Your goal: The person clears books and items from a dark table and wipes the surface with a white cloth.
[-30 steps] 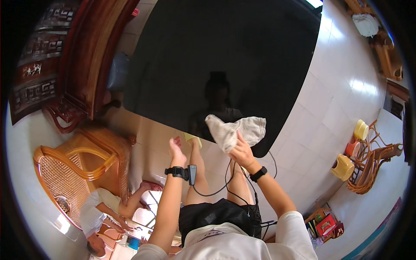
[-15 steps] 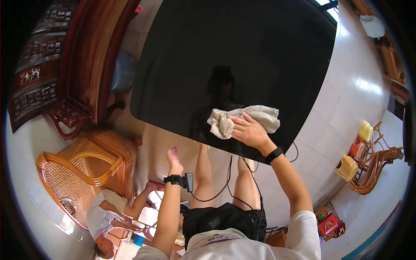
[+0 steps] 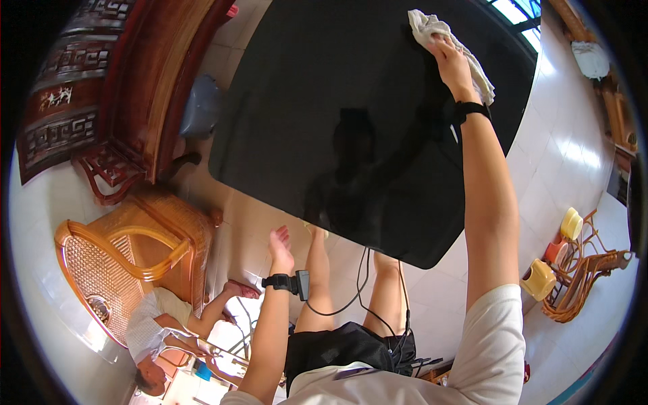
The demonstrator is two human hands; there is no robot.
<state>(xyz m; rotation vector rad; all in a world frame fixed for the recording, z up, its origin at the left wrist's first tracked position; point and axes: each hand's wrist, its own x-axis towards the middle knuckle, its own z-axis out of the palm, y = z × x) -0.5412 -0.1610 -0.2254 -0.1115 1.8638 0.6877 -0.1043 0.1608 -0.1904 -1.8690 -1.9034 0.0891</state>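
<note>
A: Entry one, right side?
B: One right hand (image 3: 453, 66), yours. It is holding a crumpled off-white fabric cloth (image 3: 430, 27), its fingers curling over it. A black wristband (image 3: 472, 110) is circling that wrist.
A: Location of the cloth?
B: It is lying on a glossy black bench (image 3: 290, 115) with rounded corners, toward the far right part; its nearer end is reaching back beside your wrist.
A: Entry two, left side?
B: One left hand (image 3: 281, 250), yours. It is hanging just off the bench's near edge, fingers loosely spread. A black wrist strap with a grey box (image 3: 288, 283) is banding the forearm.
A: Surroundings?
B: One honey-brown rattan armchair (image 3: 158, 216) is standing to your left; one person in a pale top (image 3: 140, 331) is sitting beside it. One yellow stool (image 3: 538, 280) is standing well off to your right.
</note>
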